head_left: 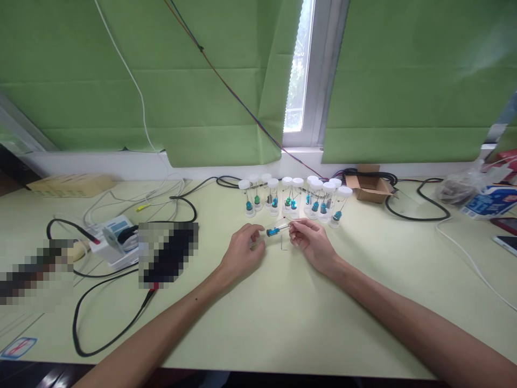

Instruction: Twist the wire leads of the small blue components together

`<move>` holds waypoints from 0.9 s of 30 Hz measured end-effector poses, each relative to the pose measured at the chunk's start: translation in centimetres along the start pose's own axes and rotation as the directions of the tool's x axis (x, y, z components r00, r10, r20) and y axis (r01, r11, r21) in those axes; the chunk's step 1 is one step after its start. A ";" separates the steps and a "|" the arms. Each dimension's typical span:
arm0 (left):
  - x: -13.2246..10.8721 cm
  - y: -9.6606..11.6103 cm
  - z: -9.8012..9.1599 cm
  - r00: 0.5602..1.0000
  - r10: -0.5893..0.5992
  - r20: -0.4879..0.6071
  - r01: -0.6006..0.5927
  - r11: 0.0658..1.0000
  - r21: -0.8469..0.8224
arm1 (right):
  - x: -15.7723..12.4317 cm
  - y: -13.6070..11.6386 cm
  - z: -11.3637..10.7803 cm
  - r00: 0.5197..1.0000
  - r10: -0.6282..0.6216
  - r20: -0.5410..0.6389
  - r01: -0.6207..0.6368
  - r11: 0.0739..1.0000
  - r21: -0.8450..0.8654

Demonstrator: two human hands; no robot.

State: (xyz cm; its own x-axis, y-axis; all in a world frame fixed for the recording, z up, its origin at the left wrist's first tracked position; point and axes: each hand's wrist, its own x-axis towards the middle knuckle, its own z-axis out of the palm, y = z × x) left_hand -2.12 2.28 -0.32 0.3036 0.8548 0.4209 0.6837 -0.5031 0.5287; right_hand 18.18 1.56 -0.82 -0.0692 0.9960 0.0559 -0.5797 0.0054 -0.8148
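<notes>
My left hand (244, 248) is closed around the base end of a clear plastic tube (283, 223), which lies nearly level above the table. Inside that tube is a small blue piece (273, 231) with a thin metal rod reaching to the right. My right hand (314, 242) pinches at the rod by the tube's right end; its fingertips partly hide this spot. Just below the tube, an L-shaped metal wire or key (284, 249) lies on the table. Behind my hands stand several upright clear tubes with white caps (344, 192), holding blue or green pieces and thin rods.
An opened cardboard box (374, 189) sits back right, near a black cable (407, 218). To the left are a white power strip (115, 242), tangled cables and a blurred dark device (172, 253). A blue-and-white pack (490, 202) and a phone (507, 243) lie far right.
</notes>
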 end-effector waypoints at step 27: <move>-0.1 0.2 -0.1 1.000 0.025 -0.011 -0.025 1.000 0.000 | 0.3 0.0 -0.3 0.998 -0.039 -0.055 0.035 0.997 -0.074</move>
State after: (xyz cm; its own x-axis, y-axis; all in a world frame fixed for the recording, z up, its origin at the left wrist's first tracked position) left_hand -2.07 2.09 -0.21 0.3133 0.8405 0.4421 0.6760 -0.5243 0.5178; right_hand 18.39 1.85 -1.02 -0.0017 0.9984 0.0559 -0.5204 0.0469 -0.8526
